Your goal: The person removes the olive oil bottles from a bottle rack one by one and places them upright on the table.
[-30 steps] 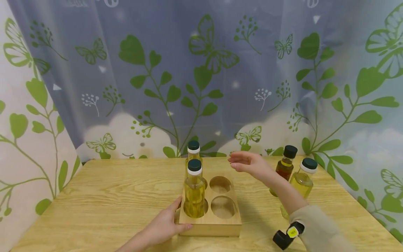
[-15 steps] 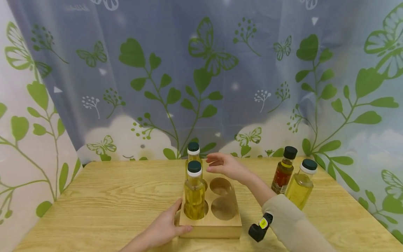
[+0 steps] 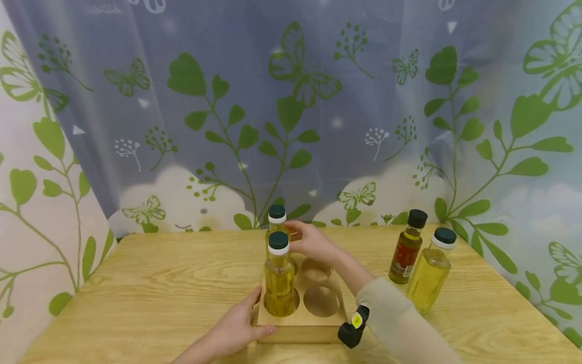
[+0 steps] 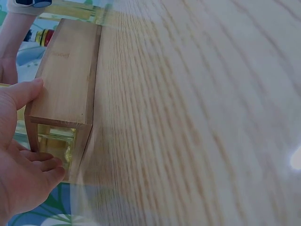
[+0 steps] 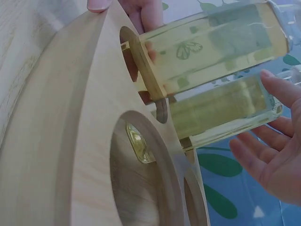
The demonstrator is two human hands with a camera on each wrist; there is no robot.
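Observation:
A wooden bottle rack (image 3: 300, 331) with round holes stands on the table. Its left column bears two bottles of yellow oil with dark green caps, a front bottle (image 3: 279, 283) and a rear bottle (image 3: 277, 222) partly hidden behind it. My left hand (image 3: 241, 321) grips the rack's near left corner, thumb on the front face and fingers along the open end, as the left wrist view shows. My right hand (image 3: 313, 245) reaches over the rack to the rear bottle. In the right wrist view its thumb and spread fingers (image 5: 249, 155) stand on either side of that bottle, not closed round it.
To the right stand a dark-capped bottle with a red label (image 3: 404, 255) and another green-capped oil bottle (image 3: 429, 278). Two round holes (image 3: 321, 301) show in the rack's right column. A patterned curtain (image 3: 364, 101) hangs behind the wooden table (image 3: 182, 283).
My right hand has moved left from beyond the rack's right side to the rear bottle. The left hand keeps its grip on the rack, and the bottles stay where they were.

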